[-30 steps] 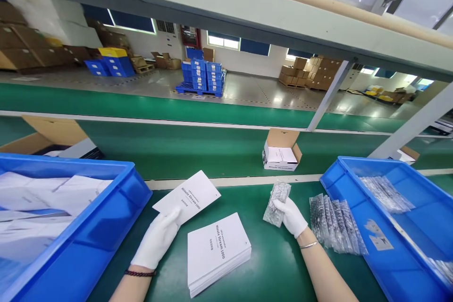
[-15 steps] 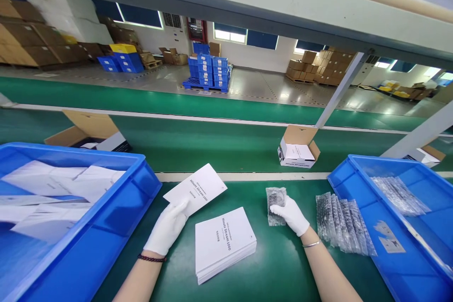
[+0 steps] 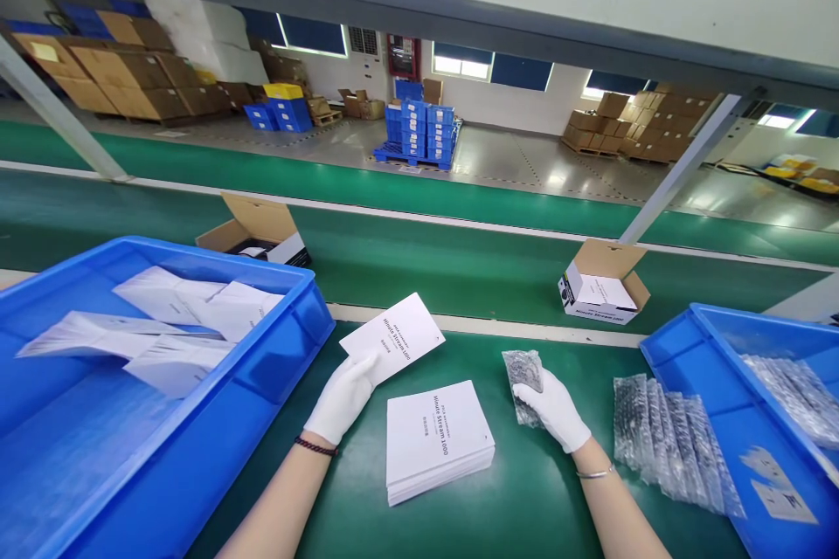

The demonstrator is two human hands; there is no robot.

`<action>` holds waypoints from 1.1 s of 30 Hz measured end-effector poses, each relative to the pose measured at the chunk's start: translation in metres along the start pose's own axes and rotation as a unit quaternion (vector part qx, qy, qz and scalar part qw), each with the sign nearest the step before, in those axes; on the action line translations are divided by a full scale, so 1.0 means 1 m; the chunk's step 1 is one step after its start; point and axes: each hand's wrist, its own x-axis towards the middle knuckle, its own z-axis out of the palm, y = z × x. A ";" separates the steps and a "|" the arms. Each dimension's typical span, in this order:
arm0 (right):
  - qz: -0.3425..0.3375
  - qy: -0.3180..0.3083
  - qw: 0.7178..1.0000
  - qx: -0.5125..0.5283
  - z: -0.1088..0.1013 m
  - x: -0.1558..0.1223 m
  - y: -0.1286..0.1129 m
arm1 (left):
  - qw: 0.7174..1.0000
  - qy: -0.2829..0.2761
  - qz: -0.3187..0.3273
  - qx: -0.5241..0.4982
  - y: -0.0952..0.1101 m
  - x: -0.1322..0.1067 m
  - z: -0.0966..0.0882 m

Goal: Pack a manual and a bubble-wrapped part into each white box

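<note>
Swinging left, the view takes in more of the left bin, and both hands stay loaded: left hand, fingers pinching a booklet beyond the stack; right hand, fingers wrapped round a bubble-wrap pouch over the counter, now farther from the open carton; neither item's down, the pouch's contents can't be made out, the right bin is cut off

Single head-worn view, forward and down
</note>
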 end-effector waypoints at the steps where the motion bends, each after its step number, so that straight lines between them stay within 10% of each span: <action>1: 0.000 0.001 1.000 -0.003 0.000 0.000 0.000 | 1.000 0.003 0.001 -0.001 0.000 0.000 0.001; 27: 0.061 0.012 0.996 -0.069 -0.002 -0.004 0.000 | 0.997 0.067 0.041 0.006 -0.013 0.003 -0.007; 33: 0.106 0.018 0.990 -0.087 -0.005 0.005 0.004 | 0.999 -0.012 0.049 -0.021 -0.012 0.008 -0.010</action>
